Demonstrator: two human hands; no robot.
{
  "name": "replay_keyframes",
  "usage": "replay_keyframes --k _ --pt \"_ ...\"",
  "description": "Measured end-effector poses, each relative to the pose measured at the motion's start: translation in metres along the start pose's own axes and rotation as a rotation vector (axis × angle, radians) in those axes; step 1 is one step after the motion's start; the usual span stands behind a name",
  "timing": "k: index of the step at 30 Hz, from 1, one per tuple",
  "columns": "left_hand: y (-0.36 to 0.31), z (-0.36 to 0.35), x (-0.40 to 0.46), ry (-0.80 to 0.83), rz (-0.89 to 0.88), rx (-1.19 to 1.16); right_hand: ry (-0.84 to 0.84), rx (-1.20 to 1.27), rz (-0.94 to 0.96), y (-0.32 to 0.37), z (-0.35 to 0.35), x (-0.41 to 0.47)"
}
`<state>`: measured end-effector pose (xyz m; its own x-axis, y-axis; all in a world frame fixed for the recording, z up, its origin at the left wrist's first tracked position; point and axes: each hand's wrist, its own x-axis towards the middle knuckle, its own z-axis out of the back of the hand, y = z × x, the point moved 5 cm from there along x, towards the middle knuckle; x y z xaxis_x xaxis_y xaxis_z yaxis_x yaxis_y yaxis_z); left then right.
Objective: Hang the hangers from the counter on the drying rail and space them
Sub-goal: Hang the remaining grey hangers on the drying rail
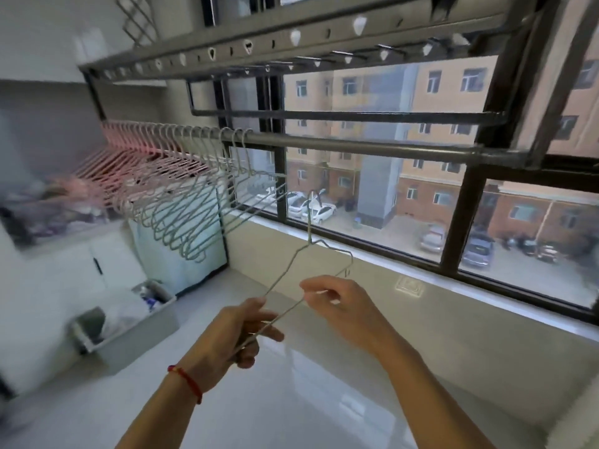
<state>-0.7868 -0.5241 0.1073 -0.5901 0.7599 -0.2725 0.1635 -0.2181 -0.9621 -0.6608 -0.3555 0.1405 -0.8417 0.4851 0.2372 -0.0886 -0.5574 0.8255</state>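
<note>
I see the white counter [324, 400] spread wide below me, its far edge running along the windowsill [421, 264] under the dark-framed window [453, 222]. On the left the counter ends at a grey bin [129, 325] and a white appliance [181, 264]. Overhead hangs the perforated rack frame [291, 40], and beneath it the drying rail [372, 145] crosses from left to right. Its right stretch is bare, with room between it and the sill. The left stretch is packed with hung hangers [175, 196], pink ones farthest left, grey-green ones nearer the middle, hooks close together.

I have one thin grey wire hanger [301, 254] held in the air over the counter, below the rail, its hook pointing up and not touching the rail. My left hand [240, 338] is curled round its near lower end. My right hand [337, 299] pinches the bottom wire just beside it, thumb against fingertips.
</note>
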Motion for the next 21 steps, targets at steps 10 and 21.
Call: replay_keyframes --k 10,21 --pt "-0.085 0.090 0.038 -0.053 -0.187 -0.106 -0.167 0.106 0.086 0.024 -0.033 0.051" --pt "-0.104 0.079 0.090 -0.087 -0.151 -0.096 -0.150 0.114 0.035 0.004 -0.030 0.066"
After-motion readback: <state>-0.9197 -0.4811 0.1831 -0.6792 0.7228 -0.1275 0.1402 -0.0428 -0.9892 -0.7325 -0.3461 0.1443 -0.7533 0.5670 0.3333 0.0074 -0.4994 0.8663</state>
